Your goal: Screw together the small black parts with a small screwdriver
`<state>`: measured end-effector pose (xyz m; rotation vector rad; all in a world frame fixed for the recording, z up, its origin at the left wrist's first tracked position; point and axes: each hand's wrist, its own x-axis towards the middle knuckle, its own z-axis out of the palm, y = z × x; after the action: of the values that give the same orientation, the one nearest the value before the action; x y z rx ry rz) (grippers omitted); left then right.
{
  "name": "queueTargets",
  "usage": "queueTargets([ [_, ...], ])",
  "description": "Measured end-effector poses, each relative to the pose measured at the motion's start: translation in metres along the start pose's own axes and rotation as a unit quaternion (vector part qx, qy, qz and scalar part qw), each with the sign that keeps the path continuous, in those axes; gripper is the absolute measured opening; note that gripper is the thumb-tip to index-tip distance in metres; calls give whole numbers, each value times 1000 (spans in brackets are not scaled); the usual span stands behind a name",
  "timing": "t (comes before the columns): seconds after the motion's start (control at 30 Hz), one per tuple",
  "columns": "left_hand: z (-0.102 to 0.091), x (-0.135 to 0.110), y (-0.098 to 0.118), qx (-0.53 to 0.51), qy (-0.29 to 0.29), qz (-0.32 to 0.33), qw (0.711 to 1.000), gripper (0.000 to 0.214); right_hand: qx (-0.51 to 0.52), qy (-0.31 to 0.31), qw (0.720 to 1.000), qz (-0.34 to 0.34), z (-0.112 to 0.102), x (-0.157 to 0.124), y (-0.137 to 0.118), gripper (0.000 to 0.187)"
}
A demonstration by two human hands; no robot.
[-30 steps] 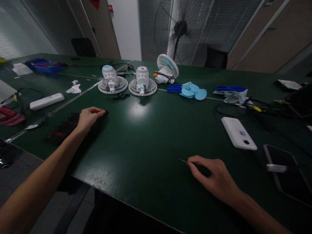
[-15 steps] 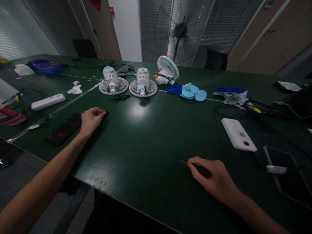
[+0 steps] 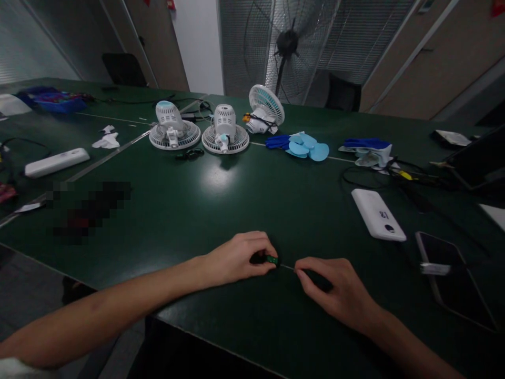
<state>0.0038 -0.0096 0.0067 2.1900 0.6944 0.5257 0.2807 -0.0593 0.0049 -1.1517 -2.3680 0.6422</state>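
Observation:
My left hand point(image 3: 240, 256) rests low over the table's front, thumb and fingers pinched on a small black piece with green markings point(image 3: 272, 259). Just to its right, my right hand point(image 3: 335, 284) is closed, thumb against forefinger, on a thin metal rod point(image 3: 287, 267). The rod points left at the small piece, and its tip is very near it; whether they touch I cannot tell. My fingers cover the rod's other end and part of the piece.
Several white fans point(image 3: 224, 129) stand along the back, beside light-blue fan blades point(image 3: 307, 147) and blue-and-white gloves point(image 3: 366, 150). To the right lie a white power bank point(image 3: 377, 215) and a phone point(image 3: 453, 279). A blurred-out dark object point(image 3: 94, 210) lies at left.
My left hand has come from the left side of the table to the rod, bringing the small black-and-green piece. My right hand has barely moved. The view has shifted slightly.

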Motion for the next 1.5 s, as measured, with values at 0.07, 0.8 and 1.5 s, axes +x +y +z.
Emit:
queueTargets([
  [0.07,1,3,1,1,-1,2,1000,19,-4,2,1000,-5,0,-1,-1,16],
  [0.8,-2,-1,2,36,-3,29,999,20,-44,-18,999,0,4,5,-3,18],
  [1.5,-3,-1,1,20,-9,19,1000,20,9,-5,1000,-2,9,8,-7,17],
])
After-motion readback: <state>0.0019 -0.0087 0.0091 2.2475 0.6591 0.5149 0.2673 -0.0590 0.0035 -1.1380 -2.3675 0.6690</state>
